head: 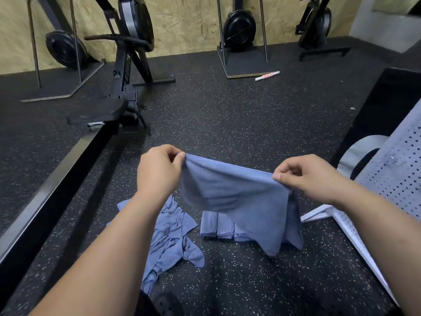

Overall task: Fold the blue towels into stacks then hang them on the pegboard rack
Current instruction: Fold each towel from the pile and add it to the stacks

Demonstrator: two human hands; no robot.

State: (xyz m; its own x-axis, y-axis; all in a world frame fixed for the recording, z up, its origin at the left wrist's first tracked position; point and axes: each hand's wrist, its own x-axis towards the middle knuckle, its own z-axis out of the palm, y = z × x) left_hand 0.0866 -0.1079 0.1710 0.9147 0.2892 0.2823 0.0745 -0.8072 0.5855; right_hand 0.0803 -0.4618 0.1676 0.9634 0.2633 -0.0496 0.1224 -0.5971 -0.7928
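A blue towel [234, 197] hangs spread in the air between my hands. My left hand [159, 169] pinches its upper left corner and my right hand [305, 176] pinches its upper right corner. Below it, on the speckled black floor, lies a row of folded blue towels [216, 226], partly hidden behind the hanging towel. A crumpled heap of unfolded blue towels [170, 233] lies to their left, under my left forearm. The white pegboard rack [396, 174] stands at the right edge, with its foot [319, 214] on the floor.
A rowing machine's rail [52, 183] and seat [98, 112] run along the left. More rowing machines [239, 28] stand upright against the wooden back wall. A pink and white stick [267, 75] lies on the floor. A black box [382, 106] sits at the right.
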